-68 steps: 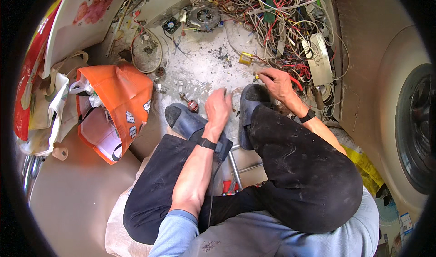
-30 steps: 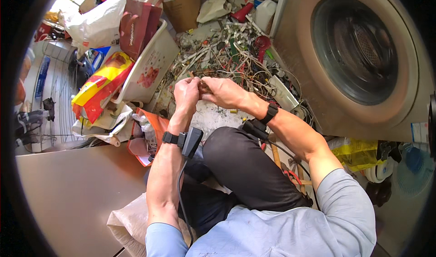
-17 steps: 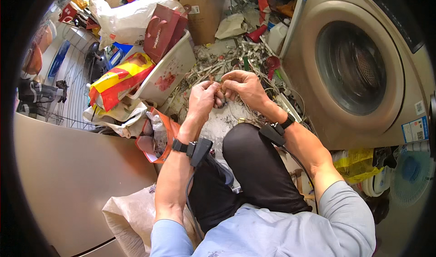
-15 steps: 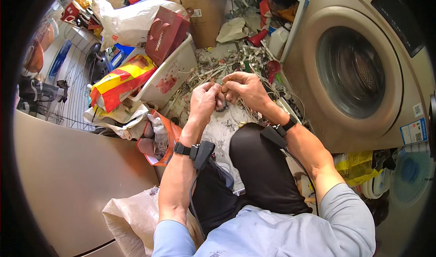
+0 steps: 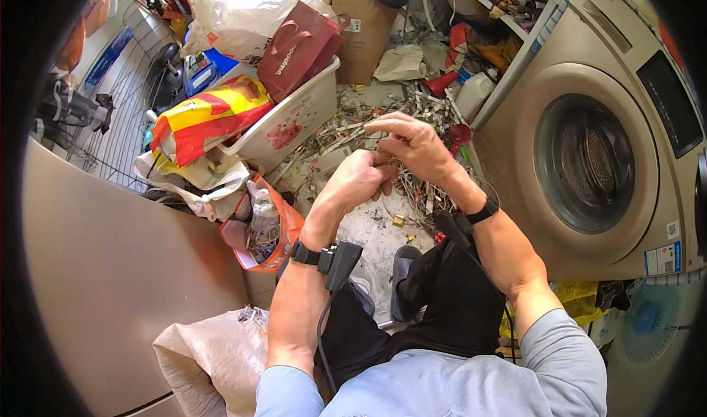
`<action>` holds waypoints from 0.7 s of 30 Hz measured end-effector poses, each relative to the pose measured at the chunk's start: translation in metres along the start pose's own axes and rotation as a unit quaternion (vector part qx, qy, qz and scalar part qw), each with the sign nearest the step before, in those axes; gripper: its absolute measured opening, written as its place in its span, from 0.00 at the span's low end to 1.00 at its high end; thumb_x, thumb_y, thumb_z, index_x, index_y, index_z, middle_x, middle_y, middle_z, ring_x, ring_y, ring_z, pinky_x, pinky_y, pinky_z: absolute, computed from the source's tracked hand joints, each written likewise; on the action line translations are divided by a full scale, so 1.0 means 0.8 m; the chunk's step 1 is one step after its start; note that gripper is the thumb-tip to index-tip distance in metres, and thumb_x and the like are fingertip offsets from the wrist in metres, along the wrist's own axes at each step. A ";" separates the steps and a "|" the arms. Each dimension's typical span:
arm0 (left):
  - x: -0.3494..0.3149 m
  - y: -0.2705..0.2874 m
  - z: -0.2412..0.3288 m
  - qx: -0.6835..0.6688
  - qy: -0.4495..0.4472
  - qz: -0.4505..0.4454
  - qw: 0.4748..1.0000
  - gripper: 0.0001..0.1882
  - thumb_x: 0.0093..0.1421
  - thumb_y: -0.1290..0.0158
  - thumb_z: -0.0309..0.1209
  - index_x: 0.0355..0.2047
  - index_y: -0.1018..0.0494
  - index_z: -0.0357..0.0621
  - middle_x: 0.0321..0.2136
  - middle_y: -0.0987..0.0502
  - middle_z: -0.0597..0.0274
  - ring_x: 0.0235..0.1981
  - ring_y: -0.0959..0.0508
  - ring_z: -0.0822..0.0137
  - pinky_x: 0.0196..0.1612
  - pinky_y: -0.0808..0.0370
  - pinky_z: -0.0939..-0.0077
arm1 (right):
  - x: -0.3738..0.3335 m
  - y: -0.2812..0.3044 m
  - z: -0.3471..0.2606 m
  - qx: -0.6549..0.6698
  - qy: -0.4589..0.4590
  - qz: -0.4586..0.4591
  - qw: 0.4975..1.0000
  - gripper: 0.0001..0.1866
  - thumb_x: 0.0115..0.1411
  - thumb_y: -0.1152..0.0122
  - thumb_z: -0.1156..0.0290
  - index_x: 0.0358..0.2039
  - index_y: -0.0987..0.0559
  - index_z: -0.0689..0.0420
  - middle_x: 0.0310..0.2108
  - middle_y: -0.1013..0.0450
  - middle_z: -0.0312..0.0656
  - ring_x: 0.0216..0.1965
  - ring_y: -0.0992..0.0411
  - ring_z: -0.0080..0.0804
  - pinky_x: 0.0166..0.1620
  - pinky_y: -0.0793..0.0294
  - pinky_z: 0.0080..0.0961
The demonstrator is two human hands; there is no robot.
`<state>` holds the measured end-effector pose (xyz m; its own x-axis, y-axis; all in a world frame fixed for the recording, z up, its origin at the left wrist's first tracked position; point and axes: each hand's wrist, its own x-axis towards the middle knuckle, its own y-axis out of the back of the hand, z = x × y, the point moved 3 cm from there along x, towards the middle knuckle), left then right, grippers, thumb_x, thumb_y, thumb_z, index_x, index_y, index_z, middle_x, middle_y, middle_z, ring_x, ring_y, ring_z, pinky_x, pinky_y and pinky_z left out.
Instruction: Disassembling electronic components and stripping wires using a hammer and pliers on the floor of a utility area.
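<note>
My left hand is closed, its thumb and fingers pinched together over the floor. Just right of it and slightly higher is my right hand, with the index finger stretched out and the other fingers curled in. The fingertips of both hands nearly meet. Something small and brownish shows between them, too fine and too covered to name. Below and beyond the hands, a heap of scrap wires and thin strips spreads over the floor. A small yellowish block lies at the heap's near edge.
An orange bag with wire scraps stands left of my hands. Behind it are a white bin and a dark red paper bag. A washing machine stands at right, a pale sack at lower left.
My right index finger has straightened and my right hand sits higher over the left. The view has shifted, my knees have moved apart, and my slippers show more.
</note>
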<state>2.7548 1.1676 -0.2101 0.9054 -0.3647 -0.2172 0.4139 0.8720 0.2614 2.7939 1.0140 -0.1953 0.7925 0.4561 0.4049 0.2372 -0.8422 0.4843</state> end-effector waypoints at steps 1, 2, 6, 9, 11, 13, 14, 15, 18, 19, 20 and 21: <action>-0.006 0.001 0.010 -0.016 0.021 -0.019 0.999 0.11 0.65 0.47 0.31 0.29 0.21 0.39 0.18 0.23 0.63 0.17 0.29 0.74 0.20 0.35 0.77 | -0.004 -0.003 0.004 0.010 0.010 0.008 1.000 0.16 0.64 0.39 0.80 0.51 0.16 0.57 0.48 0.20 0.42 0.47 0.21 0.29 0.48 0.22 0.25; -0.002 -0.002 0.005 -0.017 0.017 -0.026 0.999 0.11 0.65 0.47 0.31 0.29 0.21 0.39 0.18 0.23 0.63 0.17 0.29 0.74 0.20 0.35 0.77 | -0.008 -0.006 0.008 0.019 0.020 0.018 0.999 0.15 0.64 0.39 0.79 0.51 0.17 0.58 0.47 0.20 0.44 0.48 0.21 0.31 0.49 0.22 0.26; 0.011 0.002 -0.059 -0.097 -0.004 0.008 0.995 0.11 0.65 0.47 0.31 0.28 0.21 0.40 0.17 0.23 0.62 0.16 0.27 0.72 0.18 0.35 0.75 | -0.015 -0.016 -0.045 -0.117 0.227 0.088 0.963 0.20 0.62 0.36 0.71 0.54 0.20 0.61 0.52 0.24 0.48 0.54 0.25 0.48 0.57 0.25 0.40; 0.012 -0.011 -0.048 -0.027 -0.364 0.074 0.928 0.07 0.60 0.45 0.29 0.36 0.22 0.40 0.27 0.22 0.58 0.22 0.25 0.72 0.20 0.32 0.75 | -0.023 -0.021 -0.075 -0.182 0.285 0.062 0.939 0.22 0.60 0.33 0.65 0.54 0.19 0.58 0.54 0.25 0.46 0.56 0.27 0.49 0.60 0.28 0.43; 0.002 -0.013 -0.057 -0.108 -0.288 0.083 0.948 0.12 0.58 0.44 0.29 0.42 0.24 0.39 0.34 0.22 0.56 0.26 0.24 0.72 0.21 0.30 0.75 | -0.026 -0.029 -0.063 -0.221 0.308 0.015 0.925 0.19 0.61 0.33 0.61 0.48 0.17 0.57 0.47 0.21 0.43 0.51 0.24 0.44 0.58 0.28 0.40; 0.004 -0.009 -0.044 -0.147 -0.024 -0.022 0.989 0.10 0.60 0.42 0.31 0.39 0.23 0.39 0.32 0.21 0.58 0.24 0.25 0.73 0.21 0.32 0.78 | -0.030 -0.024 -0.029 -0.210 0.230 -0.009 0.950 0.17 0.61 0.34 0.61 0.47 0.17 0.57 0.43 0.20 0.43 0.47 0.22 0.43 0.56 0.27 0.40; 0.001 -0.003 -0.043 -0.206 0.039 -0.056 0.976 0.07 0.63 0.42 0.31 0.33 0.21 0.39 0.25 0.21 0.61 0.19 0.27 0.75 0.20 0.34 0.80 | -0.029 -0.025 -0.013 -0.190 0.157 -0.036 0.969 0.16 0.62 0.34 0.60 0.45 0.17 0.58 0.39 0.19 0.43 0.43 0.21 0.42 0.53 0.26 0.40; -0.003 -0.002 -0.035 -0.254 0.048 -0.046 0.965 0.08 0.64 0.42 0.31 0.30 0.21 0.40 0.22 0.22 0.61 0.17 0.28 0.75 0.20 0.35 0.81 | -0.024 -0.020 -0.008 -0.169 0.171 -0.032 0.970 0.15 0.63 0.35 0.60 0.44 0.17 0.58 0.34 0.20 0.44 0.37 0.21 0.43 0.47 0.24 0.40; -0.001 0.005 -0.041 -0.304 0.068 -0.030 0.950 0.09 0.67 0.42 0.30 0.30 0.20 0.39 0.22 0.20 0.60 0.16 0.27 0.75 0.19 0.35 0.80 | -0.027 -0.023 -0.004 -0.143 0.143 -0.022 0.979 0.14 0.65 0.36 0.63 0.45 0.18 0.59 0.34 0.22 0.46 0.36 0.21 0.47 0.39 0.22 0.40; 0.001 0.009 -0.049 -0.334 0.062 -0.023 0.940 0.08 0.66 0.42 0.29 0.31 0.20 0.39 0.22 0.20 0.60 0.16 0.26 0.75 0.19 0.34 0.80 | -0.027 -0.025 -0.005 -0.140 0.144 -0.022 0.979 0.14 0.65 0.36 0.63 0.45 0.18 0.59 0.34 0.22 0.46 0.36 0.21 0.47 0.39 0.22 0.40; 0.002 0.013 -0.056 -0.364 0.056 -0.017 0.930 0.07 0.66 0.41 0.29 0.32 0.20 0.39 0.22 0.20 0.60 0.17 0.26 0.74 0.20 0.33 0.80 | -0.027 -0.027 -0.005 -0.131 0.133 -0.024 0.982 0.13 0.65 0.36 0.65 0.46 0.19 0.60 0.35 0.22 0.47 0.37 0.21 0.48 0.41 0.22 0.40; 0.006 0.014 -0.058 -0.374 0.057 -0.037 0.925 0.06 0.67 0.42 0.28 0.36 0.19 0.38 0.25 0.19 0.60 0.19 0.22 0.72 0.21 0.28 0.80 | -0.029 -0.026 -0.002 -0.125 0.120 -0.026 0.985 0.13 0.66 0.37 0.67 0.47 0.19 0.61 0.36 0.21 0.48 0.38 0.21 0.48 0.42 0.21 0.40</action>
<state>2.7589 1.1906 -0.2520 0.8434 -0.4335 -0.3173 0.2552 0.8431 -0.4734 2.7697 1.0214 -0.2131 0.6208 0.5770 0.5308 0.1053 -0.7322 0.6729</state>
